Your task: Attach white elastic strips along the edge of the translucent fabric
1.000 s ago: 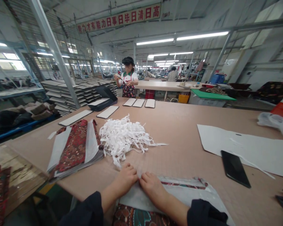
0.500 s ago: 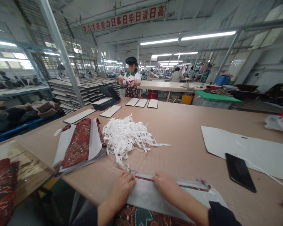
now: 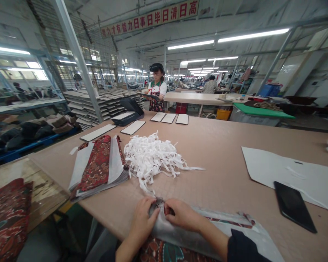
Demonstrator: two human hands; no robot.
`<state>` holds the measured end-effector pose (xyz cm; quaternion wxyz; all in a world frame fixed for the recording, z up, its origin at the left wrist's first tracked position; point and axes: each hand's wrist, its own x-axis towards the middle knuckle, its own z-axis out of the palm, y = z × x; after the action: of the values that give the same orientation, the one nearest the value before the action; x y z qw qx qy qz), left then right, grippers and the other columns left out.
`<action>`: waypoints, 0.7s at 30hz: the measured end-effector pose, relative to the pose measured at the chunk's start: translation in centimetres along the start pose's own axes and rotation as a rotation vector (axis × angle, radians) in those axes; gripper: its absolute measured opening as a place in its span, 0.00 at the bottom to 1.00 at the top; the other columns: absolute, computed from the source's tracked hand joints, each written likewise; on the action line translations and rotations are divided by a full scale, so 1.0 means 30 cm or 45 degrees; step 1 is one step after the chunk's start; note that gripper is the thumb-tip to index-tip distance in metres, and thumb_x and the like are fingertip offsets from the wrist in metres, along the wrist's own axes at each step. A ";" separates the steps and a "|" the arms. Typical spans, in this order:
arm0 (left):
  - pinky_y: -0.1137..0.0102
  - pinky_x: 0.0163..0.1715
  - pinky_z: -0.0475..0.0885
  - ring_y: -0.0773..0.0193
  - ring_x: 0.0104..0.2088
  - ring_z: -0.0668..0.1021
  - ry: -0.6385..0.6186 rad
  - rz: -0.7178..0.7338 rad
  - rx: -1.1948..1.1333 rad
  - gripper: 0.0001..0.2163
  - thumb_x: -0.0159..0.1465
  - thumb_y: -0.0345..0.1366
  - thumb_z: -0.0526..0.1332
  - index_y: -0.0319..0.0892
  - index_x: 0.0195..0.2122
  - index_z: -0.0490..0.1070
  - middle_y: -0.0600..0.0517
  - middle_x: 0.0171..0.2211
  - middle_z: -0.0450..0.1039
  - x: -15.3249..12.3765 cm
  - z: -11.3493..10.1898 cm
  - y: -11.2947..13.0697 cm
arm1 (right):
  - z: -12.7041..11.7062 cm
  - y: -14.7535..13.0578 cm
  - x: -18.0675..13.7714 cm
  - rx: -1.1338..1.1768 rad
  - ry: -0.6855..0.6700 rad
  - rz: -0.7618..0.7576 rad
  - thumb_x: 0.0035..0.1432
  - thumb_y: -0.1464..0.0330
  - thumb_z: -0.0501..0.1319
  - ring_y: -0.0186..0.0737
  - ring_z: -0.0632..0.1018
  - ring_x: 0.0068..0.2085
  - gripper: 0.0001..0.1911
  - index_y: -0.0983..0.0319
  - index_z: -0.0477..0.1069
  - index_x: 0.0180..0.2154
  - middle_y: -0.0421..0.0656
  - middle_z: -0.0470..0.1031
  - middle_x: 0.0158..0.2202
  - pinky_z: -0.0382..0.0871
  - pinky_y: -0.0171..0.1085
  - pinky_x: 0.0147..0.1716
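A long tan counter [image 3: 215,153] fills a workshop hall. At its near edge lies a grey fabric panel [image 3: 196,234] (patterned cloth showing beneath). The left hand [image 3: 142,222] and right hand [image 3: 180,214] both pinch the panel's far left corner, fingers closed on it. Just beyond the panel sits a heap of white strips [image 3: 153,158]; a black phone [image 3: 293,205] lies off to its right.

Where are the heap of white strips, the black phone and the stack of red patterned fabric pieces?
Heap of white strips [image 3: 152,156], head view, middle of the pile.
Flat black phone [image 3: 294,205], head view, centre of its screen.
Stack of red patterned fabric pieces [image 3: 98,165], head view, top red panel.
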<state>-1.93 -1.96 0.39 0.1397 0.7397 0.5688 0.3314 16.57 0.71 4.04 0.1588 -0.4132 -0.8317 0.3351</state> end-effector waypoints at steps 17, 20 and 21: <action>0.60 0.42 0.68 0.57 0.41 0.72 -0.152 -0.298 -0.270 0.17 0.58 0.38 0.52 0.39 0.48 0.59 0.44 0.42 0.68 0.011 0.019 0.031 | 0.038 0.062 0.047 0.835 0.116 0.091 0.42 0.79 0.50 0.33 0.73 0.32 0.22 0.62 0.60 0.42 0.43 0.70 0.38 0.65 0.31 0.28; 0.61 0.41 0.69 0.57 0.45 0.70 -0.066 -0.243 -0.234 0.21 0.54 0.31 0.53 0.39 0.50 0.57 0.44 0.45 0.65 0.015 0.046 0.017 | 0.042 0.062 0.066 0.950 0.163 0.083 0.41 0.80 0.47 0.33 0.74 0.35 0.22 0.62 0.60 0.41 0.42 0.71 0.35 0.67 0.34 0.35; 0.61 0.42 0.69 0.57 0.46 0.69 -0.034 -0.217 -0.206 0.21 0.53 0.30 0.52 0.40 0.50 0.56 0.44 0.45 0.65 0.015 0.053 0.012 | 0.043 0.064 0.071 0.968 0.163 0.092 0.42 0.80 0.46 0.34 0.74 0.34 0.22 0.62 0.60 0.42 0.41 0.71 0.32 0.67 0.35 0.36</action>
<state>-0.56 -1.38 -0.43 0.2340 0.6794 0.5991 0.3532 15.70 2.69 1.75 0.3404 -0.3740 -0.6214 0.5984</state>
